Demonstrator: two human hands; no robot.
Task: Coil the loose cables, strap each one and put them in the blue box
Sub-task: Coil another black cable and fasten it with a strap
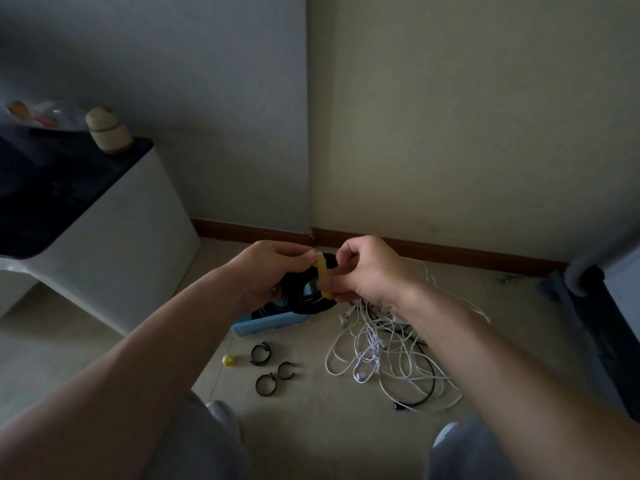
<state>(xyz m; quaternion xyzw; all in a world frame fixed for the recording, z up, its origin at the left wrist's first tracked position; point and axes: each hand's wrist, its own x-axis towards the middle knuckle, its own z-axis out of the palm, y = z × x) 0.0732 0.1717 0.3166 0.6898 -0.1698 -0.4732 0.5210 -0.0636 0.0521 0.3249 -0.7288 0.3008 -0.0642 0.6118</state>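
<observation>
One black coil (311,301) was in hand at this entry, held just above the blue box (270,325). Your left hand (266,271) gripped the coil, fingers curled round its loops. Your right hand (367,271) pinched the yellow strap (321,275), which ran across the bundle between the two hands. Whether the strap was fastened could not be read. Judged: mid-strapping.

Progress, as judged: early.
- This coil was formed and its strap was going on, but it was not yet in the box.
- A tangle of white cables (384,351) lay loose on the floor (311,427) just right of the box, with a black cable (428,382) running through it. All of that remained to coil, strap and stow.
- Spare ties lay on the floor near the box's near side: three black straps (260,353) in open loops, and a small yellow roll (228,360) beside them.

Container: the blue box sat on the floor beneath your hands, mostly hidden by your left wrist and the coil. Something dark showed inside its rim, possibly a cable already stowed, but it was too hidden to say.
</observation>
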